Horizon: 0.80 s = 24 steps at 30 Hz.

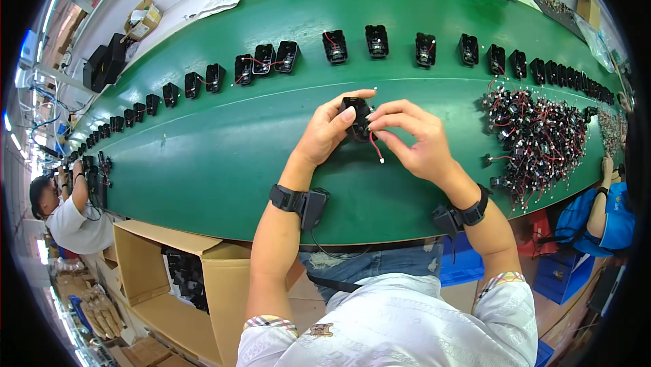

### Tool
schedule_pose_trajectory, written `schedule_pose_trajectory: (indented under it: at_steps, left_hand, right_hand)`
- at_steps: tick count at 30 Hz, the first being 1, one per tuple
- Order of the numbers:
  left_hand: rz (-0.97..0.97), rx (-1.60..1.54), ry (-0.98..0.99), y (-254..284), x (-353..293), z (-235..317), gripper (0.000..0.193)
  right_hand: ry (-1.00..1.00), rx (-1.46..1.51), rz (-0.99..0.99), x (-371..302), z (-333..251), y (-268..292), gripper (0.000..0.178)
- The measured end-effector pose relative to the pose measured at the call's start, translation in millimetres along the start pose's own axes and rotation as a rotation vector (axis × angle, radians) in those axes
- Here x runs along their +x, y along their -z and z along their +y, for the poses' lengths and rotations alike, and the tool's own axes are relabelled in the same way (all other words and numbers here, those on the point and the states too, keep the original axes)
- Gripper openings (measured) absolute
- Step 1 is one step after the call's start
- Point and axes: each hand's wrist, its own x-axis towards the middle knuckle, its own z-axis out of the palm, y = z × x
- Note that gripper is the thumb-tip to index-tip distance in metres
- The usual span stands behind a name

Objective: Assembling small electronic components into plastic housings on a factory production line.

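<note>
My left hand [324, 129] is wrapped round a black plastic housing [354, 104], held a little above the green table, thumb on its near face. At the housing's right side my right hand [415, 135] pinches with thumb and fingertips; what sits between them is too small and hidden to name. A short red wire [375, 144] with a small white connector [382, 161] hangs from the housing below those fingertips. To the right lies a large heap of small black parts [536, 140] with red and black wires and white connectors.
Across the green table [203, 163] runs a long row of black housings [377, 41], some with red wires. An open cardboard box [217, 285] with black parts stands below the near edge. One co-worker [71, 218] sits far left, another [603, 214] far right. Blue bins [563, 275] stand at lower right.
</note>
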Motion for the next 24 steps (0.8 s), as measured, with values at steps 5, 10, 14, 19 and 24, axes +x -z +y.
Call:
schedule_pose_trajectory:
  at_steps: [5,10,14,19,24]
  left_hand:
    - [-0.026,-0.010,0.003,-5,-1,-1,0.061]
    - [-0.080,0.057,0.059,-10,-2,-2,0.081]
    - [-0.042,0.106,0.014,-12,0,-4,0.082]
    - [-0.001,-0.038,-0.041,-11,2,-3,0.068]
    - [-0.025,0.165,-0.005,0,3,-11,0.061]
  right_hand:
    - [-0.019,0.078,-0.014,-6,-1,-9,0.012]
    - [0.005,0.045,0.003,-8,2,-13,0.011]
    - [0.010,-0.006,-0.030,-10,6,-14,0.015]
    - [-0.051,0.077,-0.158,-8,6,-4,0.030]
    - [0.020,0.023,-0.162,-6,4,-11,0.034]
